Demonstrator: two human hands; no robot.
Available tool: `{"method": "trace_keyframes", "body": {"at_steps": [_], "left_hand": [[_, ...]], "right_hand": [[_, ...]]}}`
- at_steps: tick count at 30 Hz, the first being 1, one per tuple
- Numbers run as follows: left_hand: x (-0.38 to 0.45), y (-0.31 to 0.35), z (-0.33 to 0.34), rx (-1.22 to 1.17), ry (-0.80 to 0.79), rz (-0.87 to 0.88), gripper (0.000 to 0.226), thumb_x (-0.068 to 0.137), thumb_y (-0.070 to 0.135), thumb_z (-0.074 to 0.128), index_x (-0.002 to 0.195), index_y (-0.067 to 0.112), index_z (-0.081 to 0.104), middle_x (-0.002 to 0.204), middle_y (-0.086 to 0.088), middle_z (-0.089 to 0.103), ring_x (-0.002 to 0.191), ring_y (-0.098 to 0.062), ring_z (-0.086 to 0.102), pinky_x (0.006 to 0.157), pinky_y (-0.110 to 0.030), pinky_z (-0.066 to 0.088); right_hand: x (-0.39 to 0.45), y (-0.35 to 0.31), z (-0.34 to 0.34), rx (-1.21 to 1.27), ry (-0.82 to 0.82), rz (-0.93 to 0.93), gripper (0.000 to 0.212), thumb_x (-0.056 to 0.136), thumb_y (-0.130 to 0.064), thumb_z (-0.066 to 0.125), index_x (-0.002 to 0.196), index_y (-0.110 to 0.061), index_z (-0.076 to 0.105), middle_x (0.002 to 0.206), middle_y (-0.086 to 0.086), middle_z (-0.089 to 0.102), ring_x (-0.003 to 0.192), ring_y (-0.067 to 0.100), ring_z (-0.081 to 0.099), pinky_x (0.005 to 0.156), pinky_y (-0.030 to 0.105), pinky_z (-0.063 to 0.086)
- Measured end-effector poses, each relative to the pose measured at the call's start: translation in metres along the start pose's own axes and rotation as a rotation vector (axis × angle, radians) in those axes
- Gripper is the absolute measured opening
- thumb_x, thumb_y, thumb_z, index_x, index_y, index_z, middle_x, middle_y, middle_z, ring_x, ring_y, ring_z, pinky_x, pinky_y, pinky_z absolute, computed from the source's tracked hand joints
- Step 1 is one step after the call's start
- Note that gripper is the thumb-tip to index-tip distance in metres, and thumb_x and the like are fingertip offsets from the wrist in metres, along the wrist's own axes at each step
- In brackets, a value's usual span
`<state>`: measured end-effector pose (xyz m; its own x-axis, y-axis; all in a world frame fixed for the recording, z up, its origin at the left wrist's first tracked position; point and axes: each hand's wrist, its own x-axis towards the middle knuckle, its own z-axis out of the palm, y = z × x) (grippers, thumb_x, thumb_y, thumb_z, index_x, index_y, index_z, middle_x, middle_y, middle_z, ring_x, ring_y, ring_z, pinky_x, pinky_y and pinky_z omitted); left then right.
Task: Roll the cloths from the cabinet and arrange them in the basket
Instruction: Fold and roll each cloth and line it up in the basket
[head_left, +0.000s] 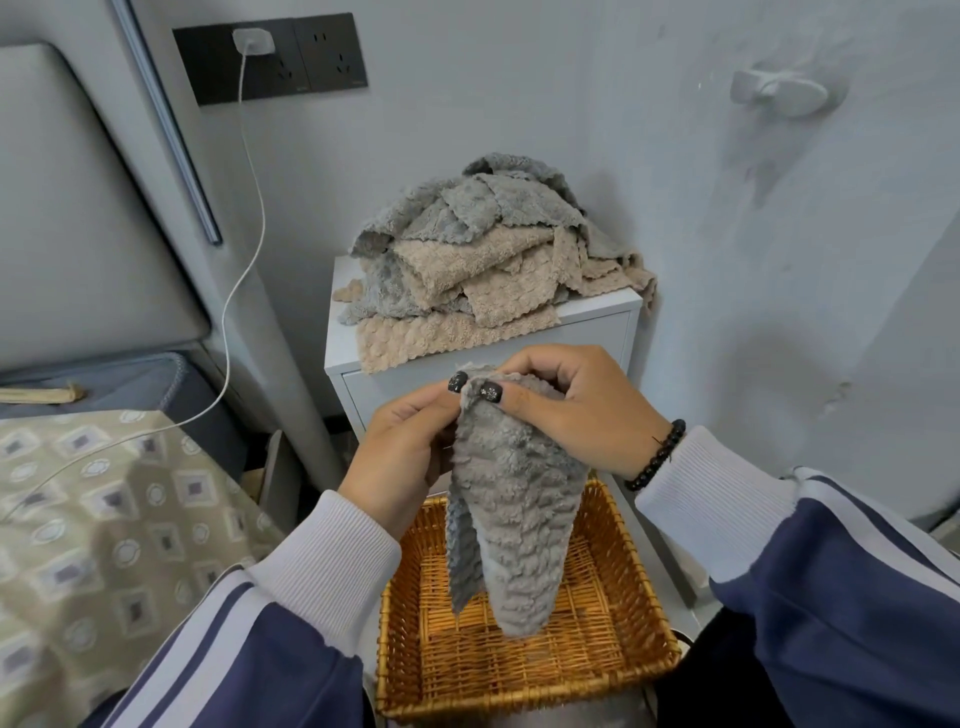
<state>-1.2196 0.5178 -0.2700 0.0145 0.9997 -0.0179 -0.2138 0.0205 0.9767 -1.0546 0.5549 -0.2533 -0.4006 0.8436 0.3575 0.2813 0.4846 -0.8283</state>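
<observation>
**Grey cloth held over the basket**

A pale wall is backing a white cabinet (597, 322), on which a pile of cloths (483, 260) is heaped. In front of it a grey cloth (511, 519) is being held up by its top edge, hanging limp above the wicker basket (618, 634), which looks bare of rolls. The edge is being pinched by the left hand (400, 457) and gripped by the curled right hand (587, 415). The cloth is judged light, soft and floppy, non-slippery; it is best taken at the corners and kept taut while being rolled.
</observation>
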Motion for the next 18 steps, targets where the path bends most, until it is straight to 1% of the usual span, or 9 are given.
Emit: {"method": "trace_keyframes", "body": {"at_steps": [2, 3, 5, 7, 9, 12, 14, 16, 18], "left_hand": [[-0.0007, -0.0002, 0.0004, -0.023, -0.013, 0.003, 0.025, 0.095, 0.01, 0.046, 0.098, 0.006, 0.07, 0.074, -0.002, 0.071, 0.06, -0.009, 0.063, 0.054, -0.021, 0.051], [-0.0002, -0.0009, 0.0, -0.032, -0.016, 0.004, 0.023, 0.092, 0.013, 0.049, 0.097, 0.006, 0.071, 0.074, -0.001, 0.071, 0.06, -0.009, 0.063, 0.054, -0.021, 0.05], [0.0008, -0.0032, -0.0016, -0.056, -0.032, 0.011, 0.024, 0.084, 0.02, 0.055, 0.094, 0.008, 0.073, 0.077, -0.003, 0.071, 0.062, -0.011, 0.064, 0.054, -0.022, 0.051], [0.0012, -0.004, -0.0026, -0.077, -0.039, 0.018, 0.024, 0.081, 0.021, 0.056, 0.091, 0.009, 0.076, 0.078, -0.004, 0.072, 0.063, -0.013, 0.065, 0.055, -0.023, 0.052], [0.0021, -0.0051, -0.0039, -0.088, -0.053, 0.019, 0.024, 0.082, 0.021, 0.058, 0.09, 0.009, 0.077, 0.08, -0.006, 0.072, 0.065, -0.014, 0.066, 0.056, -0.023, 0.053], [0.0023, -0.0045, -0.0058, -0.09, -0.108, 0.025, 0.017, 0.082, 0.015, 0.067, 0.094, 0.011, 0.077, 0.084, -0.006, 0.073, 0.068, -0.013, 0.068, 0.061, -0.025, 0.056], [0.0015, -0.0034, -0.0075, -0.08, -0.165, 0.036, 0.028, 0.076, 0.007, 0.065, 0.102, 0.01, 0.075, 0.093, -0.009, 0.075, 0.079, -0.018, 0.072, 0.07, -0.028, 0.059], [0.0, -0.003, -0.0074, -0.012, -0.199, 0.064, 0.038, 0.075, -0.003, 0.071, 0.111, 0.01, 0.072, 0.102, -0.013, 0.074, 0.09, -0.023, 0.072, 0.076, -0.03, 0.059], [-0.001, -0.0038, -0.0056, 0.038, -0.177, 0.079, 0.04, 0.076, -0.004, 0.068, 0.115, 0.008, 0.068, 0.103, -0.014, 0.074, 0.091, -0.023, 0.072, 0.073, -0.028, 0.058]], "right_hand": [[0.0008, 0.0018, 0.0006, -0.005, 0.036, 0.005, 0.009, 0.087, -0.022, 0.068, 0.082, -0.016, 0.073, 0.081, 0.0, 0.073, 0.077, 0.021, 0.067, 0.073, 0.039, 0.055], [0.0009, 0.0026, 0.001, -0.007, 0.055, 0.001, 0.01, 0.086, -0.023, 0.069, 0.08, -0.016, 0.072, 0.079, 0.004, 0.072, 0.076, 0.028, 0.066, 0.07, 0.043, 0.054], [0.0009, 0.0039, 0.0019, -0.013, 0.089, -0.012, 0.013, 0.085, -0.027, 0.069, 0.076, -0.017, 0.071, 0.075, 0.012, 0.07, 0.072, 0.039, 0.063, 0.064, 0.049, 0.053], [0.0009, 0.0042, 0.0024, -0.016, 0.112, -0.014, 0.017, 0.085, -0.031, 0.069, 0.074, -0.018, 0.069, 0.072, 0.018, 0.068, 0.067, 0.044, 0.06, 0.059, 0.05, 0.052], [0.0011, 0.0032, 0.0023, -0.021, 0.126, -0.007, 0.019, 0.085, -0.032, 0.069, 0.073, -0.017, 0.068, 0.071, 0.02, 0.067, 0.066, 0.044, 0.06, 0.058, 0.05, 0.052], [0.0015, 0.0013, 0.0025, -0.042, 0.144, 0.004, 0.02, 0.084, -0.03, 0.07, 0.07, -0.016, 0.068, 0.069, 0.017, 0.067, 0.067, 0.04, 0.061, 0.059, 0.047, 0.053], [0.0018, 0.0014, 0.0024, -0.059, 0.161, 0.012, 0.021, 0.082, -0.03, 0.071, 0.067, -0.016, 0.067, 0.067, 0.014, 0.068, 0.065, 0.034, 0.061, 0.057, 0.042, 0.052], [0.0019, 0.002, 0.0022, -0.071, 0.162, 0.024, 0.024, 0.081, -0.031, 0.072, 0.065, -0.015, 0.066, 0.065, 0.013, 0.066, 0.057, 0.028, 0.058, 0.055, 0.038, 0.049], [0.0019, 0.0029, 0.0014, -0.086, 0.146, 0.043, 0.029, 0.08, -0.034, 0.073, 0.064, -0.011, 0.066, 0.063, 0.012, 0.065, 0.053, 0.018, 0.052, 0.051, 0.034, 0.045]]}}
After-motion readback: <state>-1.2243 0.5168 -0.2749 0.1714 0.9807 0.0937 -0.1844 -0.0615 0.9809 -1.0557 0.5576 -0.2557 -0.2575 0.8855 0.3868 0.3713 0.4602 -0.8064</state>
